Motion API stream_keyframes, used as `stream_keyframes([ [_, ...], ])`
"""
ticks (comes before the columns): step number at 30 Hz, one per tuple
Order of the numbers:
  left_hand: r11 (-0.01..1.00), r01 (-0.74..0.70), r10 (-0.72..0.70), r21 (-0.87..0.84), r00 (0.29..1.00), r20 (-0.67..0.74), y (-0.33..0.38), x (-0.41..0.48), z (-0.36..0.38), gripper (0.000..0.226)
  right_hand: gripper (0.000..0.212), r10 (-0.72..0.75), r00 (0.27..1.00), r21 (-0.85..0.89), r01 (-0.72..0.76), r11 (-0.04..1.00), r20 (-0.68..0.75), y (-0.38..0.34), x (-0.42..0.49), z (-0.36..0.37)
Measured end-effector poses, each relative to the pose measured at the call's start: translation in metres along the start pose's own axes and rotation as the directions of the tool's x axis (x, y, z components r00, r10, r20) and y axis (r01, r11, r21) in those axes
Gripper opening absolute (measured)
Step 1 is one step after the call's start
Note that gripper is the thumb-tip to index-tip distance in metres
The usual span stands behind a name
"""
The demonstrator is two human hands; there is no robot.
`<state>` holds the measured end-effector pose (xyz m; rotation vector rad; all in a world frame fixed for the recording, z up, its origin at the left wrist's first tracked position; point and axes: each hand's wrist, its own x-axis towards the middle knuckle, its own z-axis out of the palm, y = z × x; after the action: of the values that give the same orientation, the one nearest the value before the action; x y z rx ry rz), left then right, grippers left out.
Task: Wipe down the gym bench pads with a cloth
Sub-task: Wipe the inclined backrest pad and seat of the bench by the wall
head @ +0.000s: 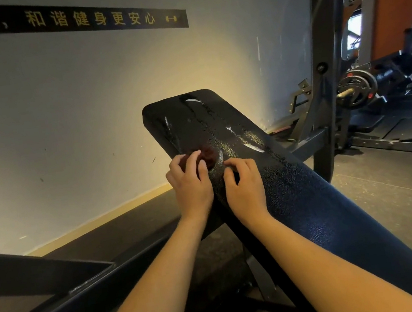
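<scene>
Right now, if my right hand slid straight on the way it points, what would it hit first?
Probably the dark red cloth the left hand grips, just ahead on the bench pad.

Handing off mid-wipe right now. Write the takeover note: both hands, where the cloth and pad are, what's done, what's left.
Left hand: grips the bunched dark red cloth and presses it on the bench pad, near its left edge.
Right hand: fingers bent, tips resting on the pad beside the cloth, holding nothing.
Done: wet streaks glisten on the pad's far half, so it has been wetted or partly wiped.
Left: wipe the streaks, then work down the near half, which looks dry.
</scene>
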<state>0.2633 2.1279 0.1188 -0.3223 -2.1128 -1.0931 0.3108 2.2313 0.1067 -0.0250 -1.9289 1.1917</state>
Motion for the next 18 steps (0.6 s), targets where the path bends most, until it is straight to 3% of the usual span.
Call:
stream_keyframes([
  [5, 0.999, -0.052, 0.051, 0.003, 0.998, 0.039, 0.001, -0.034, -0.002, 0.031, 0.019, 0.036, 0.999, 0.062, -0.034, 0.997, -0.02, -0.001, -0.003, -0.004],
  [13, 0.994, 0.015, -0.001, -0.113, 0.992, 0.125, 0.009, -0.072, -0.007, 0.031, 0.02, 0.03, 0.997, 0.072, -0.035, 0.997, 0.071, -0.002, -0.027, -0.022],
  [18, 0.962, 0.163, -0.115, -0.221, 0.97, 0.212, 0.022, -0.06, -0.022, 0.033, 0.029, 0.059, 0.988, 0.137, -0.078, 0.988, 0.141, -0.01, -0.034, -0.034],
])
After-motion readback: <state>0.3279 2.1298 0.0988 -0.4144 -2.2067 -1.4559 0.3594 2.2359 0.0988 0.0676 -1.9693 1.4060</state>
